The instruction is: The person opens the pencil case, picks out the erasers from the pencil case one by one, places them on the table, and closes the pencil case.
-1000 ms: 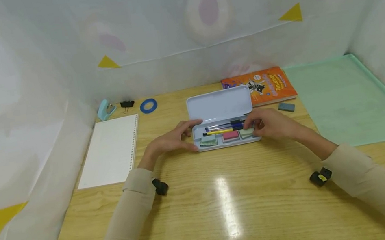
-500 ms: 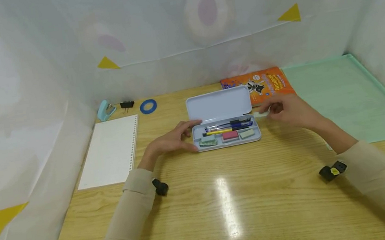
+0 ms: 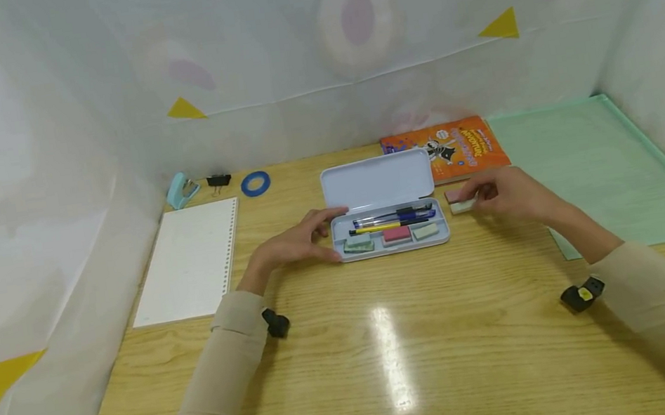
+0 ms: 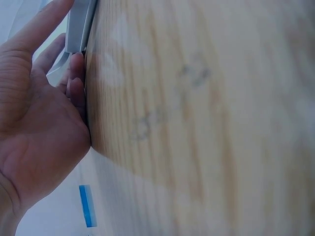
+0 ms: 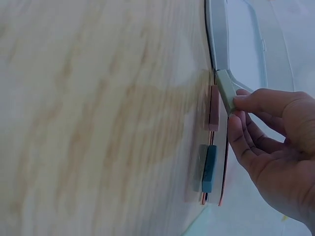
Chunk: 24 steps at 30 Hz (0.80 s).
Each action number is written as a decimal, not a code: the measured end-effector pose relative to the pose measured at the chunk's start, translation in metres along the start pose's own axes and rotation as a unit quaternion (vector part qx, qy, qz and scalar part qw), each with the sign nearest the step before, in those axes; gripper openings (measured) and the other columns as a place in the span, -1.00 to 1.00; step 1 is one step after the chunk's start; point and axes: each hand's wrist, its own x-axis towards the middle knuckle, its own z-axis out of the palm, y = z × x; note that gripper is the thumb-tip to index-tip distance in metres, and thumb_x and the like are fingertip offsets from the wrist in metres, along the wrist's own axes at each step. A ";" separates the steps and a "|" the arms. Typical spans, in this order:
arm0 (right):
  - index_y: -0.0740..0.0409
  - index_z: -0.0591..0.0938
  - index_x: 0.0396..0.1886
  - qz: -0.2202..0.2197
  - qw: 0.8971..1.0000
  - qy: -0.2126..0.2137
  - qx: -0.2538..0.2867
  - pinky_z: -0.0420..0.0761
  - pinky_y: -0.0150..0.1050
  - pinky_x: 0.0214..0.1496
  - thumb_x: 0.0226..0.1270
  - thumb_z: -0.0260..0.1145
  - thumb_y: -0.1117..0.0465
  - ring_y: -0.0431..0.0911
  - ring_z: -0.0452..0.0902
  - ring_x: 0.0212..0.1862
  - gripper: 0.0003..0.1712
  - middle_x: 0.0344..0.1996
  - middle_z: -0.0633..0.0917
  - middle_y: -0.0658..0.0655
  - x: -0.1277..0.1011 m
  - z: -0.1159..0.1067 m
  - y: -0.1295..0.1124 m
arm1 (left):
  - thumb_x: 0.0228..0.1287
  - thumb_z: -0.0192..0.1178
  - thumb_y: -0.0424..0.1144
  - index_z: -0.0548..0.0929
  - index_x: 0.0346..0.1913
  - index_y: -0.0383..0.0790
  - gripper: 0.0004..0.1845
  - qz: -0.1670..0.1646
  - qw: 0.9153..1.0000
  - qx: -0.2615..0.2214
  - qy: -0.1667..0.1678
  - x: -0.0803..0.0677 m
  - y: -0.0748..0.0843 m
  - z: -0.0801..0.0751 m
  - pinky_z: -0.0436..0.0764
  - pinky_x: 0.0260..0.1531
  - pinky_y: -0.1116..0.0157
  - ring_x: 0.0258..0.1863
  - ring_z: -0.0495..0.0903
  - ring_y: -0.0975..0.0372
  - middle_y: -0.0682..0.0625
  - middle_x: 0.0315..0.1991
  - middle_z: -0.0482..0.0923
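A pale blue pencil case (image 3: 445, 238) lies open at the table's middle, its lid (image 3: 376, 181) laid back. Inside are pens (image 3: 397, 215), a yellow pencil (image 3: 374, 228) and three erasers (image 3: 396, 234). My left hand (image 3: 295, 242) grips the case's left end, thumb behind and fingers in front; its fingers (image 4: 74, 69) touch the case (image 4: 78, 24). Right of the case, my right hand (image 3: 506, 194) pinches a pale green eraser (image 3: 463, 206) (image 5: 225, 91) just above the table. A pink eraser (image 5: 213, 108) and a blue-grey eraser (image 5: 208, 168) lie beside it.
An orange book (image 3: 457, 144) lies behind the case and a green mat (image 3: 602, 169) at the right. A white punched pad (image 3: 189, 259) is on the left, with a stapler (image 3: 180, 190), binder clip (image 3: 219, 179) and blue tape ring (image 3: 256, 183) behind it. White sheeting walls the table.
My right hand left the case's right compartment, moved right past the case's end and now pinches a pale green eraser there. The left hand has stayed on the case.
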 end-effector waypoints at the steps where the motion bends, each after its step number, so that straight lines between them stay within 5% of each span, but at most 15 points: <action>1: 0.20 0.79 -0.02 -0.003 1.000 -0.002 0.000 0.56 -0.35 -0.18 0.36 0.34 0.48 -0.06 0.59 -0.20 -0.72 -0.07 0.78 0.17 0.000 0.001 0.000 | 0.25 0.51 -0.05 0.16 0.60 0.44 -0.03 0.000 1.000 0.000 0.000 0.000 0.000 0.000 0.29 0.34 -0.02 0.34 0.29 0.06 0.00 0.40 0.18; 13: 0.18 0.77 0.04 0.020 1.000 -0.003 0.019 0.59 -0.31 -0.17 0.43 0.42 0.29 -0.03 0.65 -0.14 -0.77 0.01 0.76 0.23 0.000 -0.004 -0.006 | 0.24 0.51 -0.02 0.16 0.60 0.45 -0.03 0.001 1.000 0.005 0.002 0.000 -0.001 -0.001 0.30 0.33 -0.02 0.32 0.27 0.05 -0.01 0.38 0.19; 24: 0.20 0.76 0.00 -0.061 0.997 -0.014 0.041 0.61 -0.34 -0.16 0.36 0.39 0.45 -0.11 0.63 -0.20 -0.74 -0.14 0.77 0.14 0.005 0.022 -0.026 | 0.23 0.52 -0.01 0.17 0.60 0.43 -0.03 0.005 1.000 0.003 0.001 0.001 -0.002 -0.001 0.30 0.32 -0.01 0.31 0.27 0.06 -0.01 0.38 0.18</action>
